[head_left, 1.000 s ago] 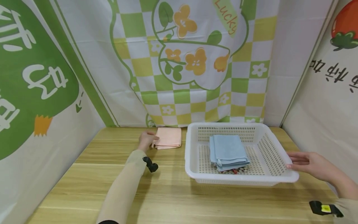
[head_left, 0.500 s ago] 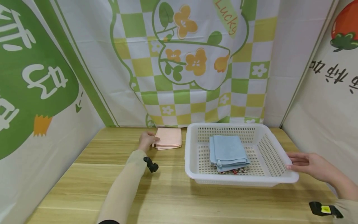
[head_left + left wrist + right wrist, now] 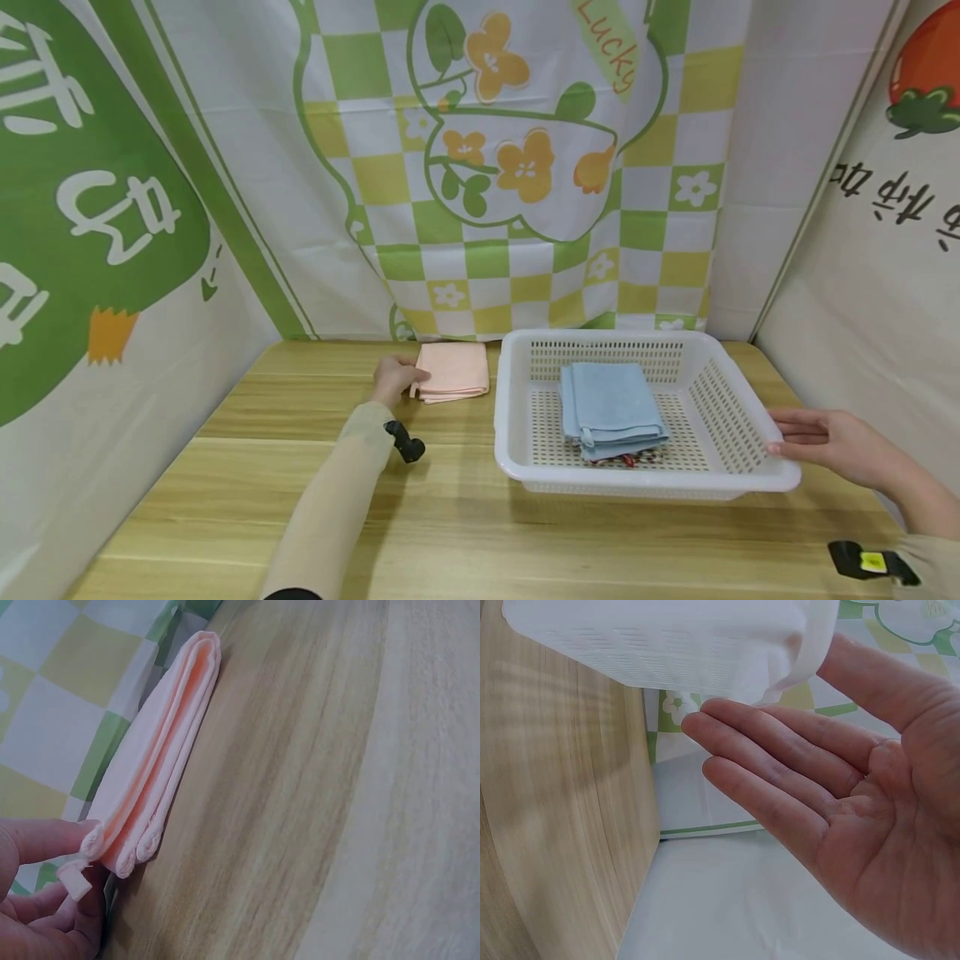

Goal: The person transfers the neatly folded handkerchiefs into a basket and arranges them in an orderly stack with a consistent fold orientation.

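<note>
A folded pale pink cloth lies at the table's back edge, left of the white plastic basket. My left hand pinches its left edge. In the left wrist view the thumb rests on the top fold and the other fingers curl underneath, beside a small loop tag. A folded light blue cloth lies in the basket, over a patterned piece with red bits. My right hand holds the basket's right rim, thumb over it, the other fingers nearly straight below.
The wooden table extends in front of the basket. A checked, flower-printed curtain hangs right behind the cloth and basket. Printed sheets close in both sides, with the right sheet near my right hand.
The pink cloth and my left hand have shifted very slightly right and nearer. My right hand and the basket stay almost the same.
</note>
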Action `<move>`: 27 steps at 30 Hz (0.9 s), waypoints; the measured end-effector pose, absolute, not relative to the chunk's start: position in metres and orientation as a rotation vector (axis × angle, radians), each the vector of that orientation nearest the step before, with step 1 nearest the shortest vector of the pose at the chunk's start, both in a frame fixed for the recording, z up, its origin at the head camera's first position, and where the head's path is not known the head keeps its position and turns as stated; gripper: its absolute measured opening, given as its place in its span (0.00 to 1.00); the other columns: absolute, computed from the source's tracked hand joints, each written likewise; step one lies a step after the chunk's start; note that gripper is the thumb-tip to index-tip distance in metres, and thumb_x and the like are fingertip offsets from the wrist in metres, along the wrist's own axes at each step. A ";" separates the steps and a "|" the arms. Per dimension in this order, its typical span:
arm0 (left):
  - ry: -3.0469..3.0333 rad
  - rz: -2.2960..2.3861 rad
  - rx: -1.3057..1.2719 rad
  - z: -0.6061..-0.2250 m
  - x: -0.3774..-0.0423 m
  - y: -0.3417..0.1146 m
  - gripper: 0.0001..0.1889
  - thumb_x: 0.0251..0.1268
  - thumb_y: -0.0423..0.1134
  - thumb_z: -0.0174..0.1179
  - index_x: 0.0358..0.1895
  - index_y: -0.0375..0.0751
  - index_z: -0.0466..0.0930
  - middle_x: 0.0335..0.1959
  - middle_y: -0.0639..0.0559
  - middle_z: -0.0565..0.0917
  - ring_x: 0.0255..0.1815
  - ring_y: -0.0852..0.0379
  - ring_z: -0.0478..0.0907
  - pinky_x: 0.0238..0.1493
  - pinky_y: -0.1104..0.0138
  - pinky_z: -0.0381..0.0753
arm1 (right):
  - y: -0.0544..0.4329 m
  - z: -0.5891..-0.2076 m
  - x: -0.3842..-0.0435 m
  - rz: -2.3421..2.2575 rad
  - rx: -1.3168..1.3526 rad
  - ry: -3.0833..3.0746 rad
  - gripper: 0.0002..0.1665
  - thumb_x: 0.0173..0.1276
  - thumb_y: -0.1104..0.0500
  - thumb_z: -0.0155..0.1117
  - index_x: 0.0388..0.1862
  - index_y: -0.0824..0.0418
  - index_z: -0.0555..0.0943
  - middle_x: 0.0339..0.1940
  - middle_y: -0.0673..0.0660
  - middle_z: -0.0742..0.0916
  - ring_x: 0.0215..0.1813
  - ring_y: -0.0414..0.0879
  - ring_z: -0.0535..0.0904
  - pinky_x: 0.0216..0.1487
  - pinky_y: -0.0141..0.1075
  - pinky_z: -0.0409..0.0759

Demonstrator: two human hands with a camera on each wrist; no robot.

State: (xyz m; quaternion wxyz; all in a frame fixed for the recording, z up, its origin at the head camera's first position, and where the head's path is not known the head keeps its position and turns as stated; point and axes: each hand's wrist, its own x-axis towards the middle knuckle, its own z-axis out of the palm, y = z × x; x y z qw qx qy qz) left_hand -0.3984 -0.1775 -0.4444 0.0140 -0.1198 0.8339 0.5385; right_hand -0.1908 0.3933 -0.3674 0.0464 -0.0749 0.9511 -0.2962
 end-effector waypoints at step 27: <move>2.696 1.483 -0.385 -0.444 -0.401 -0.174 0.20 0.48 0.34 0.71 0.46 0.31 0.80 0.42 0.41 0.81 0.38 0.51 0.77 0.41 0.62 0.78 | 0.394 -0.368 -0.192 -0.913 -0.223 2.878 0.40 0.65 0.49 0.64 0.64 0.77 0.67 0.53 0.72 0.82 0.40 0.22 0.77 0.38 0.27 0.80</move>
